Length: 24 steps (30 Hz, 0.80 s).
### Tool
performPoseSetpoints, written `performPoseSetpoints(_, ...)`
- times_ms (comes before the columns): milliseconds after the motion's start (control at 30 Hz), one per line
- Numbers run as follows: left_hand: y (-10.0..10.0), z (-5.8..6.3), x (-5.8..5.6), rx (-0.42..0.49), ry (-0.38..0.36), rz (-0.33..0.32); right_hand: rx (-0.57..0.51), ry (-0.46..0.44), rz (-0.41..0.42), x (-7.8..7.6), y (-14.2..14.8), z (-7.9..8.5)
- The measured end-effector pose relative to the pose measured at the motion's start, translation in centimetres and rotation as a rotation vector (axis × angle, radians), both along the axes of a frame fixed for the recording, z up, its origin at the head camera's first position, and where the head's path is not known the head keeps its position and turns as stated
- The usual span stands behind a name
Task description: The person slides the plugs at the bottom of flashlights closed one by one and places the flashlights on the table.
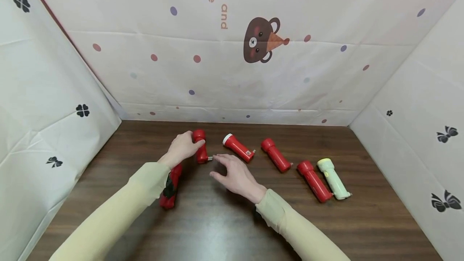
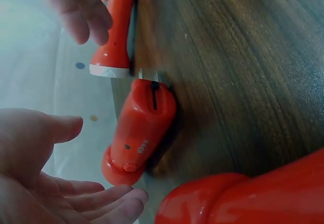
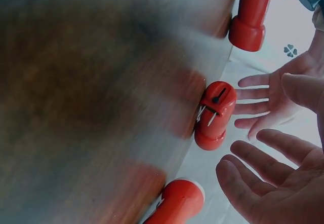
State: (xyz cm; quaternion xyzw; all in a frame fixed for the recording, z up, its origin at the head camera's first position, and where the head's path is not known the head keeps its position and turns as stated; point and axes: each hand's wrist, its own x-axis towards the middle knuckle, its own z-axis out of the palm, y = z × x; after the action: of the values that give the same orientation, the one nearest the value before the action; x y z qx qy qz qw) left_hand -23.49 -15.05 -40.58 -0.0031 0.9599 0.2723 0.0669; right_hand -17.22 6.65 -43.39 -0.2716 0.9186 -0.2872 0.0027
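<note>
My left hand is beside a red flashlight at the back left of the table, its fingers spread around the lamp head. In the left wrist view this flashlight shows a slider slot and metal plug prongs at its end; the fingertips are close to its head, and contact is hard to tell. My right hand hovers with extended fingers just right of the prongs, holding nothing. Under my left wrist lies another red flashlight, partly hidden by the wrist camera. A red flashlight with a white rim lies behind the right hand.
Farther right on the brown wooden table lie two red flashlights and a pale green flashlight. White patterned sheets stand along the back and both sides.
</note>
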Motion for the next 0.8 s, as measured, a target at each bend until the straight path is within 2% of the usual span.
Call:
performPoseSetpoints(167,0.2,-0.4,-0.5,-0.016,-0.04,0.029,-0.012,-0.003,-0.011,-0.8,-0.3,-0.3)
performPoseSetpoints(367,1.0,-0.6,-1.2,-0.042,-0.04,0.07,-0.006,-0.013,-0.024,-1.7,-0.5,-0.8)
performPoseSetpoints(800,2.4,-0.6,-1.3,-0.056,-0.072,0.112,0.024,-0.015,-0.035,-3.0,-1.2,-0.8)
